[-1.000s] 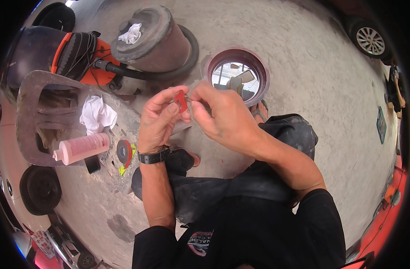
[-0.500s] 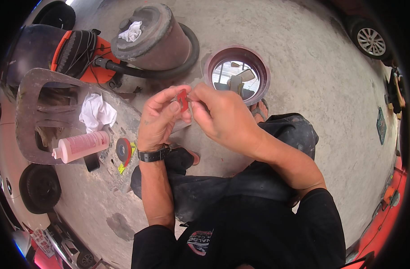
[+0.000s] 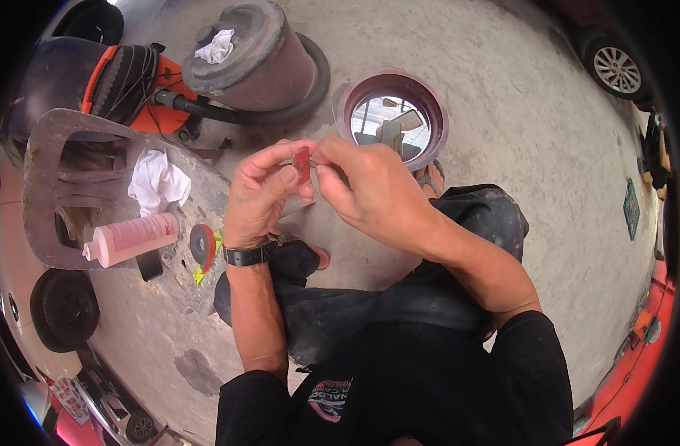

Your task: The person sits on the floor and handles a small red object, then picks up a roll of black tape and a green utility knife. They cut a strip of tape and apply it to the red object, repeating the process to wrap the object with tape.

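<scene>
My left hand point(image 3: 262, 186), with a black watch at its wrist, pinches a small flat red piece point(image 3: 303, 165) between thumb and fingers, its face turned up toward me. At the right edge of that piece, my right hand point(image 3: 369, 182) has its thumb and forefinger closed together. Something small and dark shows at those fingertips, too small to name. Left of my hands, on a worn plastic chair point(image 3: 46, 160), lie a roll of red and grey tape point(image 3: 201, 247), a pink bottle on its side point(image 3: 135, 239) and a crumpled white cloth point(image 3: 159, 182).
Beyond my hands, a dark red bucket point(image 3: 439, 123) on the concrete floor holds reflecting liquid. A lidded drum point(image 3: 262, 67) and an orange-black vacuum cleaner point(image 3: 135, 85) with its hose stand at the far left. A car wheel point(image 3: 613, 67) is at far right.
Both hands stay together at the red piece, with only a very slight shift of the fingers. The whole view has moved a little.
</scene>
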A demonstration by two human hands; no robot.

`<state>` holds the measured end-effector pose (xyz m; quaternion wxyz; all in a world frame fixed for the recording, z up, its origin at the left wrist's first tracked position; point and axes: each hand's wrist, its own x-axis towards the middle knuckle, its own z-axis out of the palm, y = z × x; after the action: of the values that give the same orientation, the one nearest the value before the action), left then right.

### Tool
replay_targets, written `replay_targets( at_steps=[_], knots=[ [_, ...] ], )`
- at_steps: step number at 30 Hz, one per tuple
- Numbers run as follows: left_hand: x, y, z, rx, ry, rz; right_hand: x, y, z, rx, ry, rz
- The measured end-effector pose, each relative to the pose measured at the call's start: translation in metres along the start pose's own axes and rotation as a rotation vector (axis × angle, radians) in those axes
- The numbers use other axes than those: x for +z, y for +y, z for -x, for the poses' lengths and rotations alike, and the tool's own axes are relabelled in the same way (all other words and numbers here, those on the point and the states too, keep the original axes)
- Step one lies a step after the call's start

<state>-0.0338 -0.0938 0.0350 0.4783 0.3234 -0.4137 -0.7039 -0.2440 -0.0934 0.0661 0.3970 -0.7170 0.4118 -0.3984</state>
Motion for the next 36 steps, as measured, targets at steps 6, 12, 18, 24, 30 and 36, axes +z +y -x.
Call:
replay_targets(
  at_steps=[6, 12, 18, 24, 30, 36],
  knots=[
    [0.000, 0.000, 0.000, 0.002, -0.006, -0.023, 0.001, -0.001, -0.001, 0.010, -0.031, -0.003],
    [0.001, -0.002, -0.001, 0.019, -0.017, -0.055, 0.003, 0.002, 0.000, 0.063, -0.033, -0.076],
    [0.004, -0.004, -0.003, 0.063, -0.012, -0.072, 0.009, 0.006, 0.003, 0.081, -0.027, -0.089],
    [0.007, -0.004, -0.002, 0.070, -0.003, -0.081, 0.008, 0.003, 0.002, 0.085, 0.012, -0.141],
    [0.003, -0.002, -0.003, 0.045, 0.005, -0.031, 0.001, 0.000, -0.001, 0.128, -0.035, -0.146],
    [0.008, 0.001, -0.004, 0.070, 0.010, -0.063, 0.001, -0.001, 0.001, 0.017, 0.043, 0.060]
  ],
)
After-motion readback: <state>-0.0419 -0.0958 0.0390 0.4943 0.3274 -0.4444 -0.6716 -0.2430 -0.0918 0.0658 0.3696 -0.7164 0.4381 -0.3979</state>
